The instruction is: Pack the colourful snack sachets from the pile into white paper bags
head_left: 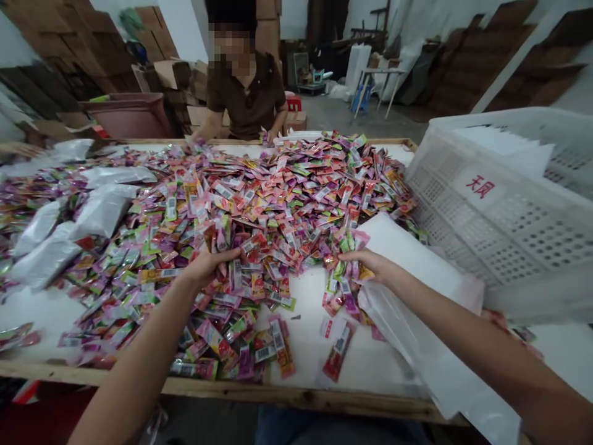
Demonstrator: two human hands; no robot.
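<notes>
A wide heap of small colourful candy packets (278,204) covers much of the white table. My left hand (210,262) is closed around several packets, held upright at the near side of the heap. To the right, my right hand (368,262) grips a few packets too, its thumb pointing left. White plastic bags (417,334) lie beneath and beside my right hand and forearm. Between my hands a bare strip of table shows, with a red packet (337,353) and an orange packet (281,346) lying close to the front edge.
A white perforated crate (500,216) holding white sheets stands on the right. Filled white bags (99,210) lie at the left on the packets. Across the table a person (245,99) handles packets. Another person's hand (21,150) shows at the far left. A wooden rim (315,397) edges the table.
</notes>
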